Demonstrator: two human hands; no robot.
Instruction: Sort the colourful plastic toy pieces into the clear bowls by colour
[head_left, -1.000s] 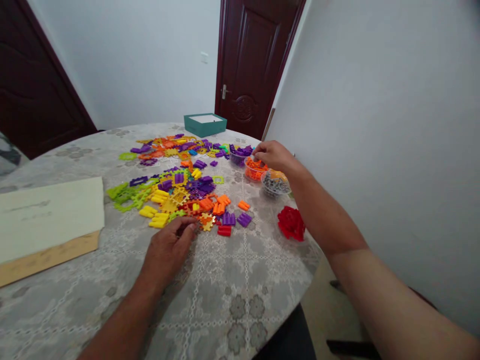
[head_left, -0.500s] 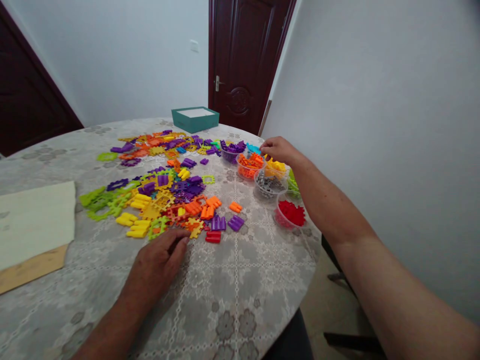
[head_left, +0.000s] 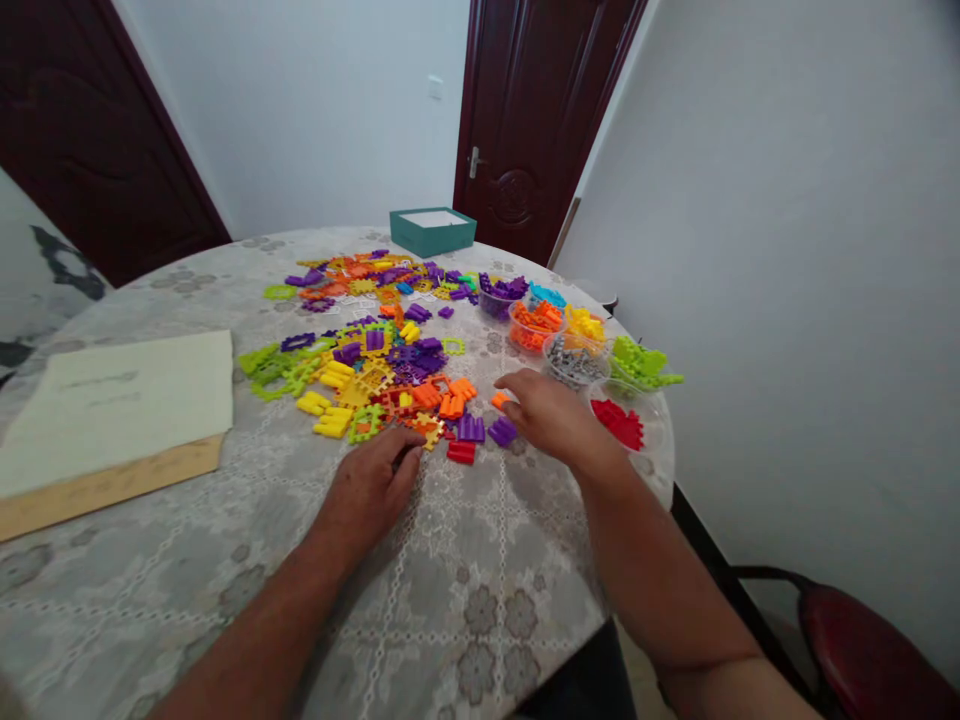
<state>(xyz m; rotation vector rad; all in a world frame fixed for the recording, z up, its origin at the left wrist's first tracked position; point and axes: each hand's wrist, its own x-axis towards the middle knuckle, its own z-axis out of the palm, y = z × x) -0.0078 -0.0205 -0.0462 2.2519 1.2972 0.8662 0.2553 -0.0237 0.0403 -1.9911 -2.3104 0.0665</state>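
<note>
My right hand [head_left: 551, 415] reaches low over the table, thumb and forefinger apart around a small orange ribbed block [head_left: 500, 400]. Just below its fingertips lies a purple ribbed block [head_left: 502, 431]. At the near edge of a mixed pile rests my left hand [head_left: 375, 485], its fingers loosely bent with a gap at the thumb. The left fingertips meet a yellow notched plastic piece [head_left: 429, 430]; its palm side is hidden. Close by are a red ribbed block [head_left: 461, 453] and another purple block [head_left: 471, 428].
Clear tubs of sorted pieces stand at the right, including red [head_left: 619, 425], grey [head_left: 576, 360], orange [head_left: 536, 326] and green [head_left: 637, 362]. A second mixed pile [head_left: 375, 280] lies farther back, before a teal box [head_left: 433, 235]. Cream paper [head_left: 135, 400] covers a board at left.
My right hand has come back from the far tubs to the orange block near the pile. My left hand stays by the yellow piece. The view has turned left.
</note>
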